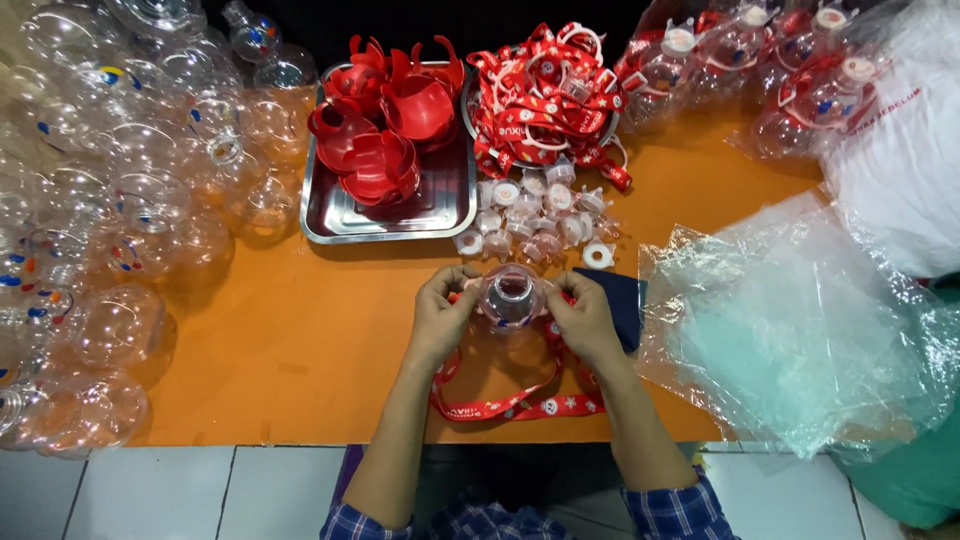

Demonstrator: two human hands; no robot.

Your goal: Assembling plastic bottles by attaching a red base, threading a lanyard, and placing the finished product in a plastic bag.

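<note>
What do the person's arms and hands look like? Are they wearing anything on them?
Both hands are bare: the left hand and right hand have no gloves, and no rings or watch show. The forearms are bare too. Near the elbows are rolled-up sleeves in a blue checked pattern with thin red and white lines, like a plaid shirt.

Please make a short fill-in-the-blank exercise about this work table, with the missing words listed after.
1. Both hands, left hand and right hand, hold a clear ____.
2. The red cups lie in a metal ____.
3. The table is ____ in colour.
4. A red ____ hangs below the hands.

Missing words: bottle; tray; orange; strap
</note>
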